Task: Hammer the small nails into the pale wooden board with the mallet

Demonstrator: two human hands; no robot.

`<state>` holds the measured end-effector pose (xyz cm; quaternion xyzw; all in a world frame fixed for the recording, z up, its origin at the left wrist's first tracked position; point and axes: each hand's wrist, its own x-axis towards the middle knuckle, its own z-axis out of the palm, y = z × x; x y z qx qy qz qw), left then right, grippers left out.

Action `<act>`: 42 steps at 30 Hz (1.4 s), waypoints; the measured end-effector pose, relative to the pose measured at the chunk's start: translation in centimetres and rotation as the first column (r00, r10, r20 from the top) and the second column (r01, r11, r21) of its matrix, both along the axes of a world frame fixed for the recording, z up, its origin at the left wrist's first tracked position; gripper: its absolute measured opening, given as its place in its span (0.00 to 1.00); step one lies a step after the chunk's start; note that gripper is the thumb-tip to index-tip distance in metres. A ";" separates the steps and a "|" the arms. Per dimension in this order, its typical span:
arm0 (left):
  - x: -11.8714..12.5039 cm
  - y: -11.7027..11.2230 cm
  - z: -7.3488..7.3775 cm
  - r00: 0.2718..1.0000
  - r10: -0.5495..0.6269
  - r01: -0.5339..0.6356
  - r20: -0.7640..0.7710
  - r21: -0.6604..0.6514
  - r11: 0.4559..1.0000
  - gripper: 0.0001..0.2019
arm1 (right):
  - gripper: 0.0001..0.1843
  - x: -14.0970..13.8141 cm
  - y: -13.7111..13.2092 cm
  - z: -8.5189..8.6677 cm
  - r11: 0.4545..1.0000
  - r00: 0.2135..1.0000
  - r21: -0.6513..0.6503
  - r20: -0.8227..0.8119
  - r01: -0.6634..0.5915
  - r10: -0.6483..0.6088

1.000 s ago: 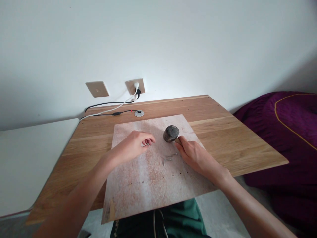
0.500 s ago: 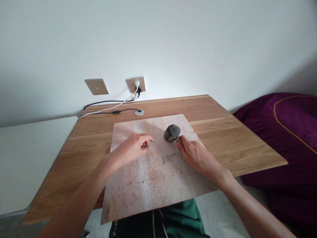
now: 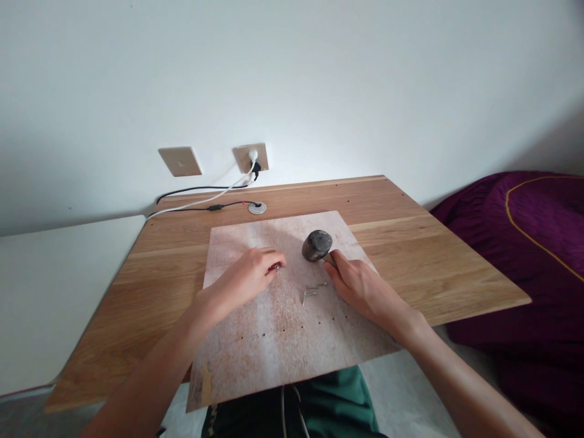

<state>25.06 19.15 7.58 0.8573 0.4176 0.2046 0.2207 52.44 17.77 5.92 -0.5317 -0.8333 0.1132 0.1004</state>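
Note:
My right hand (image 3: 358,277) grips the wooden handle of a mallet (image 3: 317,245), whose dark, rounded head is over the board. My left hand (image 3: 255,267) is closed with the fingers curled, and a small shiny metal end, apparently of a nail, shows at the fingertips; the rest is hidden. Between the hands and nearer to me, several loose silver nails (image 3: 310,294) lie on the worn, whitish-brown board (image 3: 283,359). A row of small dark holes or marks (image 3: 283,330) crosses the board's near part.
The board lies on a wooden table (image 3: 433,255) and overhangs its front edge above my lap. Cables (image 3: 201,202) run along the back left from a wall socket (image 3: 250,157). A white surface (image 3: 59,292) stands at left, a purple cloth-covered thing (image 3: 524,243) at right.
My left hand has shifted slightly right and its fingers have curled in further around the small metal piece. My right hand and the mallet have stayed nearly still.

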 end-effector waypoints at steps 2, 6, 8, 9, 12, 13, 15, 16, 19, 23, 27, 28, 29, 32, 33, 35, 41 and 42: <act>-0.2 -0.2 0.2 1.000 0.009 -0.010 0.020 0.028 1.000 0.09 | 0.14 0.0 0.0 0.1 1.000 1.000 0.002 0.001 -0.002 0.002; -1.1 -0.6 0.7 0.995 0.076 -0.081 0.058 0.090 0.993 0.05 | 0.15 0.0 -0.1 0.3 1.000 1.000 -0.001 0.002 -0.003 0.003; -1.6 -0.6 0.8 0.992 0.108 -0.114 0.061 0.103 0.988 0.04 | 0.14 -0.1 -0.1 0.3 1.000 1.000 -0.008 0.003 0.010 -0.010; -1.8 -0.5 0.8 0.990 0.121 -0.127 0.067 0.098 0.987 0.04 | 0.14 -0.1 -0.1 0.3 1.000 1.000 -0.017 0.004 0.017 -0.017; -2.3 -0.2 0.5 0.983 0.146 -0.154 0.108 0.066 0.986 0.04 | 0.14 -0.2 -0.2 0.5 0.998 0.999 -0.049 0.007 0.034 -0.034; -2.3 -0.1 0.4 0.982 0.145 -0.153 0.123 0.065 0.986 0.03 | 0.14 -0.3 -0.2 0.5 0.998 0.999 -0.052 0.008 0.036 -0.035; -2.4 -0.1 0.1 0.982 0.126 -0.138 0.143 0.080 0.987 0.04 | 0.15 -0.3 -0.2 0.6 0.998 0.999 -0.046 0.008 0.033 -0.032; -2.3 -0.1 0.0 0.983 0.112 -0.126 0.146 0.092 0.988 0.05 | 0.15 -0.3 -0.2 0.6 0.999 1.000 -0.041 0.007 0.029 -0.029; -2.2 -0.3 -0.1 0.991 0.077 -0.090 0.109 0.119 0.989 0.08 | 0.15 -0.3 -0.2 0.6 0.999 1.000 -0.031 0.002 0.030 -0.030; -1.8 -0.6 -0.1 1.000 0.024 -0.022 -0.013 0.151 0.988 0.08 | 0.14 -0.3 -0.2 0.6 0.999 0.999 -0.025 0.002 0.038 -0.038; -1.6 -0.6 -0.4 0.996 0.008 0.007 -0.094 0.158 0.987 0.08 | 0.14 -0.2 -0.2 0.5 1.000 1.000 -0.013 -0.007 0.022 -0.022; -1.6 -0.6 -0.5 0.994 0.003 0.015 -0.111 0.158 0.987 0.08 | 0.14 -0.2 -0.1 0.5 1.000 1.000 -0.009 -0.008 0.023 -0.023; -1.6 -0.5 -0.5 0.992 -0.003 0.023 -0.127 0.156 0.988 0.08 | 0.14 -0.1 -0.1 0.4 1.000 1.000 -0.008 -0.007 0.023 -0.023; -1.5 -0.4 -0.7 0.989 -0.010 0.032 -0.149 0.147 0.989 0.09 | 0.14 0.0 -0.1 0.2 1.000 1.000 -0.011 0.009 0.018 -0.018; -1.5 -0.4 -0.7 0.988 -0.011 0.033 -0.153 0.143 0.989 0.09 | 0.14 0.0 -0.1 0.2 1.000 1.000 -0.012 0.014 0.014 -0.014; -1.4 -0.3 -0.7 0.987 -0.016 0.038 -0.162 0.139 0.990 0.09 | 0.15 0.0 -0.1 0.2 1.000 1.000 -0.011 0.020 0.011 -0.010; -1.2 -0.4 -0.9 0.992 0.012 0.006 -0.125 0.141 0.990 0.08 | 0.15 -0.1 0.0 0.2 1.000 1.000 -0.016 0.007 0.016 -0.016; -1.1 -0.5 -1.0 0.993 0.030 -0.015 -0.110 0.142 0.990 0.09 | 0.14 -0.1 0.0 0.1 1.000 1.000 -0.014 0.004 0.018 -0.018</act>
